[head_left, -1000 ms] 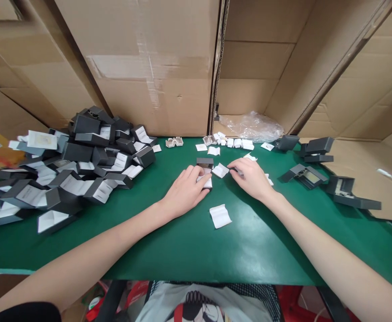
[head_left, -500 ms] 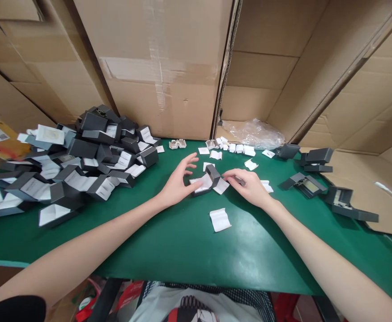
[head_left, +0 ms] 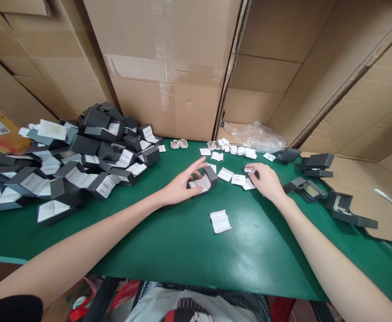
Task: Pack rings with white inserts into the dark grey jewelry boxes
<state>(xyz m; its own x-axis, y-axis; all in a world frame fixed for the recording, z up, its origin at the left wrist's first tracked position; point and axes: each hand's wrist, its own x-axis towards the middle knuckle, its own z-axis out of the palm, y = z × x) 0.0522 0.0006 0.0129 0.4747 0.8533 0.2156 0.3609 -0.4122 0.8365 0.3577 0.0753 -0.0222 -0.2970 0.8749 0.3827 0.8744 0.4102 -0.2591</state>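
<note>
A small black hinged box [head_left: 210,177] stands open on the green table, white lining showing inside. My left hand [head_left: 179,184] is around its left side, thumb at the lining and fingers along the far edge. To the right, my right hand [head_left: 266,181] pinches a small white piece [head_left: 249,170], mostly covered by the fingers; its exact kind cannot be made out. Between the hands lie white paper slips [head_left: 238,180], one partly under another. Closer to me lies a lone creased white slip [head_left: 220,222].
A big heap of open black boxes [head_left: 82,147] covers the left of the table. Several more black boxes [head_left: 305,188] stand at the right. Small white pieces [head_left: 240,150] line the back, near clear plastic wrap [head_left: 256,136]. Cardboard cartons [head_left: 162,67] wall the far side.
My left hand has closed in on the box. My right hand has moved right, away from the box, with a small white piece in its fingers. More white slips show between the hands.
</note>
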